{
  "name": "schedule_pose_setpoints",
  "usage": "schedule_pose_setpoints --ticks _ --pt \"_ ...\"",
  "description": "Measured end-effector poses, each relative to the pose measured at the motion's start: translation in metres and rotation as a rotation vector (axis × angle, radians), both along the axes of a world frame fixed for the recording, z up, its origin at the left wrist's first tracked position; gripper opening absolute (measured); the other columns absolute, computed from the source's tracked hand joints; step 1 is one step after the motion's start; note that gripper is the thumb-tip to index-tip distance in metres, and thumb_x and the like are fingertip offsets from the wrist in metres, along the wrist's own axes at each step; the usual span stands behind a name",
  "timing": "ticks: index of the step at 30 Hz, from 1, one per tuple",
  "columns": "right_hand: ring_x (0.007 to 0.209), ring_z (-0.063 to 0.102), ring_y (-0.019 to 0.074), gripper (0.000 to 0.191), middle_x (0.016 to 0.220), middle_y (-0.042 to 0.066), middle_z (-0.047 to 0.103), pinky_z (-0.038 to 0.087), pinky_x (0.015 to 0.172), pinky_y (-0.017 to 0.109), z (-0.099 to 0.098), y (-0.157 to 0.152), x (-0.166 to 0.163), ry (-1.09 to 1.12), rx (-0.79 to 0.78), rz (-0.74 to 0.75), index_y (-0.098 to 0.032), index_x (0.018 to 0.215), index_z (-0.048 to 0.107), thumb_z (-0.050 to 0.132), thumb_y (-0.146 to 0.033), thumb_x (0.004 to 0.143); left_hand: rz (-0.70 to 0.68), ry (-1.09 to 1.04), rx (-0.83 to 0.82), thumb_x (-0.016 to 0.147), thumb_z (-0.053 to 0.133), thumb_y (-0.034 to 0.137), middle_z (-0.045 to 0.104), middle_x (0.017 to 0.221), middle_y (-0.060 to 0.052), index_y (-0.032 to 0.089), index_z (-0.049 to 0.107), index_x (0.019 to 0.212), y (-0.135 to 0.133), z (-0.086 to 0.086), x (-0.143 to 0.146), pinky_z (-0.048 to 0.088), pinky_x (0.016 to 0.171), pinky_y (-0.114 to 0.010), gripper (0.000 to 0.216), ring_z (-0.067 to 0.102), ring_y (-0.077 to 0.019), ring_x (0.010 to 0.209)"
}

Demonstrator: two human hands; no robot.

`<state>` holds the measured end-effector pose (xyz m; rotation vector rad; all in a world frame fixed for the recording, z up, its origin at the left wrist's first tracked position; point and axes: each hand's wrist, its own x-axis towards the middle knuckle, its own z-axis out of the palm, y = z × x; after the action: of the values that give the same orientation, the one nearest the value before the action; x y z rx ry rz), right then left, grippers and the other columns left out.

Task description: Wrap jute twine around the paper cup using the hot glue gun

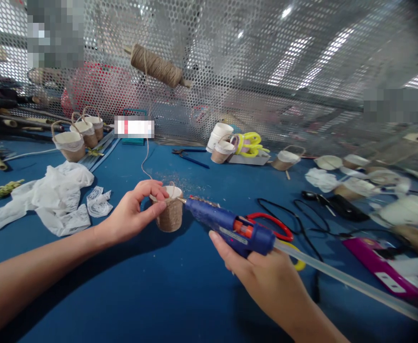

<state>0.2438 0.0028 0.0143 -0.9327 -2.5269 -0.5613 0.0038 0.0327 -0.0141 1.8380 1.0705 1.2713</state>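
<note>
My left hand [141, 205] pinches the rim of a small twine-wrapped paper cup [169, 218] at the middle of the table. A strand of twine [147, 157] runs from there up to a spool [155, 65] on the mesh. In my right hand [262, 271] is a blue glue gun [216, 221], its metal tip at the cup's right rim. A long clear glue stick [352, 278] sticks out of its back end. Behind the gun lie red-and-yellow-handled scissors [276, 224], partly covered by it.
White lace [52, 195] lies at left, with several handled cups [69, 145] behind it. Blue-handled pliers [191, 157] lie near the mesh. White cups [219, 136] and yellow cord [250, 143] stand behind. A black cable [296, 224] and purple box [387, 267] are at right.
</note>
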Motion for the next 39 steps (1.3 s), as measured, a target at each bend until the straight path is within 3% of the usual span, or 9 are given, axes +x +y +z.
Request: schedule_pose_setpoints --ticks 4,10,17,23,28,31,35,39 --pt "0.043 0.059 0.0167 0.046 0.044 0.001 0.06 0.05 0.05 0.028 0.009 0.001 -0.002 0.024 -0.123 -0.027 -0.026 0.091 0.073 0.033 -0.004 0.082 -0.01 -0.021 -0.018 0.082 0.052 0.023 0.061 0.097 -0.008 0.019 0.052 0.076 0.001 0.0 -0.002 0.032 0.101 -0.042 0.008 0.046 -0.0225 0.114" --pt "0.037 0.054 0.0154 0.046 0.038 -0.001 0.054 0.048 0.05 0.03 0.004 0.003 -0.004 0.138 -0.055 0.018 -0.025 0.086 0.074 0.032 -0.004 0.084 -0.024 -0.034 -0.034 0.082 0.052 0.023 0.061 0.098 -0.008 0.019 0.052 0.076 0.001 0.0 -0.002 0.03 0.102 -0.043 0.008 0.045 -0.0225 0.115" --pt "0.043 0.058 0.0158 0.048 0.044 0.0 0.06 0.046 0.044 0.026 0.014 0.0 -0.005 0.005 -0.088 0.018 -0.025 0.09 0.073 0.031 -0.003 0.082 -0.041 -0.034 -0.036 0.083 0.052 0.023 0.061 0.099 -0.009 0.019 0.051 0.076 0.001 0.001 -0.002 0.031 0.102 -0.044 0.008 0.046 -0.0228 0.114" --pt "0.036 0.054 0.016 0.049 0.038 0.001 0.055 0.044 0.041 0.027 0.014 0.002 -0.007 0.045 -0.055 -0.027 -0.024 0.083 0.074 0.029 -0.003 0.082 -0.054 -0.049 -0.05 0.082 0.053 0.023 0.062 0.1 -0.009 0.019 0.052 0.075 0.002 0.001 -0.003 0.03 0.103 -0.044 0.008 0.045 -0.0233 0.116" --pt "0.038 0.056 0.0166 0.033 0.04 0.0 0.056 0.046 0.04 0.028 0.009 0.004 -0.002 0.376 -0.323 -0.141 -0.022 0.071 0.071 0.04 -0.019 0.083 -0.092 -0.079 -0.106 0.081 0.054 0.025 0.063 0.101 -0.009 0.019 0.052 0.074 0.003 0.003 -0.004 0.029 0.103 -0.043 0.009 0.045 -0.0232 0.117" --pt "0.032 0.052 0.0118 0.032 0.037 -0.004 0.053 0.045 0.036 0.022 0.008 0.003 -0.002 0.522 -0.465 -0.216 -0.022 0.055 0.059 0.049 -0.033 0.084 -0.143 -0.103 -0.172 0.082 0.054 0.028 0.061 0.103 -0.009 0.018 0.052 0.075 0.005 0.003 -0.005 0.033 0.099 -0.042 0.012 0.047 -0.0224 0.113" --pt "0.027 0.049 0.0098 0.037 0.033 -0.006 0.052 0.043 0.032 0.02 0.006 0.002 -0.005 0.607 -0.512 -0.261 -0.023 0.047 0.051 0.054 -0.038 0.081 -0.158 -0.122 -0.236 0.081 0.054 0.032 0.059 0.105 -0.009 0.018 0.051 0.075 0.007 0.004 -0.007 0.037 0.095 -0.04 0.015 0.051 -0.0222 0.108" --pt "0.03 0.051 0.0115 0.041 0.035 -0.004 0.052 0.045 0.034 0.023 0.003 0.003 -0.003 0.534 -0.474 -0.216 -0.024 0.042 0.052 0.052 -0.039 0.08 -0.16 -0.133 -0.243 0.08 0.055 0.035 0.059 0.105 -0.009 0.018 0.052 0.075 0.007 0.005 -0.008 0.037 0.095 -0.039 0.018 0.051 -0.0223 0.109"
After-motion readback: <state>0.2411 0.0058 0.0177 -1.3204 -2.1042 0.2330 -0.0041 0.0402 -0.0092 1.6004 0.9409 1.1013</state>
